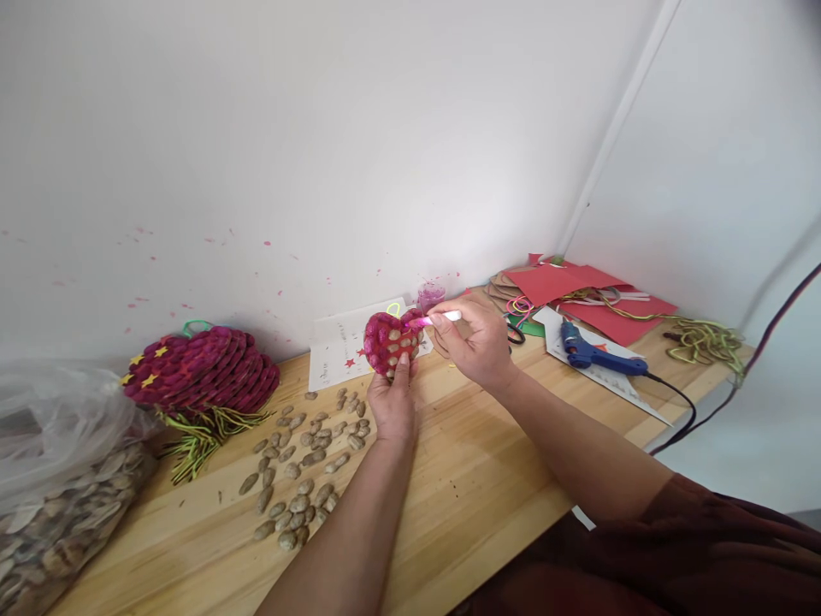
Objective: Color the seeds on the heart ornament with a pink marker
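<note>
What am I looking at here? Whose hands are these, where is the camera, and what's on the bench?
There is no machine: these are a person's two bare hands, seen from one camera worn on the head, looking forward and down. The left hand holds up a bumpy heart, mostly painted magenta. The right hand pinches a thin white brush, its pink tip at the heart's top edge. On the table lie loose shells, a bag of more at the far left, a pile of finished magenta pieces, a white card, a blue glue gun and red paper.
</note>
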A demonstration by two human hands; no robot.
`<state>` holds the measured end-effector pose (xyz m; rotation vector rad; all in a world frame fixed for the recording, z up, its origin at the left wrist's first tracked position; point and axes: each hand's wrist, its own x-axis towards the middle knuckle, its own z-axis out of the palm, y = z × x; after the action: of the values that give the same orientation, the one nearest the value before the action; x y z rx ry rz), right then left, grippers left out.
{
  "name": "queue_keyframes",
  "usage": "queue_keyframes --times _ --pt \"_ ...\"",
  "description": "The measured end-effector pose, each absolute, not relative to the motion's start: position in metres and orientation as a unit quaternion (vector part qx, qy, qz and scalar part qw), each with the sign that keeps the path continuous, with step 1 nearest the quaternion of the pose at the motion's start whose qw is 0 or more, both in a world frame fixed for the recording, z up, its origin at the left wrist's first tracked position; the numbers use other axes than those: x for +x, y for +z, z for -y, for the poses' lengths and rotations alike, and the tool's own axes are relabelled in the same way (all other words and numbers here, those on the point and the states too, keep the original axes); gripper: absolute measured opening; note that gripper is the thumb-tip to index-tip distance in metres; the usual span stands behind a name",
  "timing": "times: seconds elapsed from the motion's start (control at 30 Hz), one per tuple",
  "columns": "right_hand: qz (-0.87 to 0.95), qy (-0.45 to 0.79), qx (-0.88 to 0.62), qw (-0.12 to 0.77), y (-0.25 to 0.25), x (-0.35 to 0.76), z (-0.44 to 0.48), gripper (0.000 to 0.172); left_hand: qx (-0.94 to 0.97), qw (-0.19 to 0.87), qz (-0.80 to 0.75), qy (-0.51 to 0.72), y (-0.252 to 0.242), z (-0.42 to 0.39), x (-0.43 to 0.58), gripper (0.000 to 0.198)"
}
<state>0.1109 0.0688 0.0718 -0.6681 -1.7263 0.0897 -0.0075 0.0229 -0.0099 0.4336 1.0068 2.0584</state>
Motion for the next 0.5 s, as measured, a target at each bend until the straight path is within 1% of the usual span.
queue_keyframes --times 0.27,0.5 --pt "0.728 0.087 -0.291 0.615 0.0699 0.1105 -0.072 0.017 0.169 0.407 -0.394 0.806 -0.0092 -0.0216 -0.0101 0.044" --pt "0.721 0.086 -0.306 0.616 0.0694 0.1124 -0.0764 0.017 0.151 0.418 -0.389 0.807 -0.0085 -0.0214 -0.0122 0.046"
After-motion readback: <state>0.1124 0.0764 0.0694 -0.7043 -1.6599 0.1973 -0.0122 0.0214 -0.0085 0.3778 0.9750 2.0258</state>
